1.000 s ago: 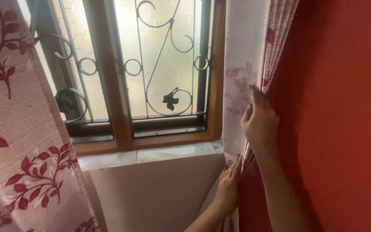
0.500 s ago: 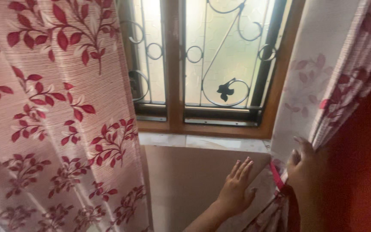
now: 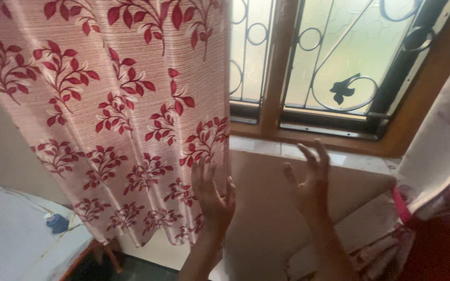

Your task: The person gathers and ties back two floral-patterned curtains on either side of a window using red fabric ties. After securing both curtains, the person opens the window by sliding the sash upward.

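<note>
L hand (image 3: pixel 212 195) spread, at floral curtain (image 3: pixel 115 114) edge, R hand (image 3: pixel 308 179) spread, grip empty

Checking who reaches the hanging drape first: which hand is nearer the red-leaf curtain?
Left. The left hand is open right at the edge of the red-leaf curtain; the right hand is raised farther right, before the sill wall.
</note>
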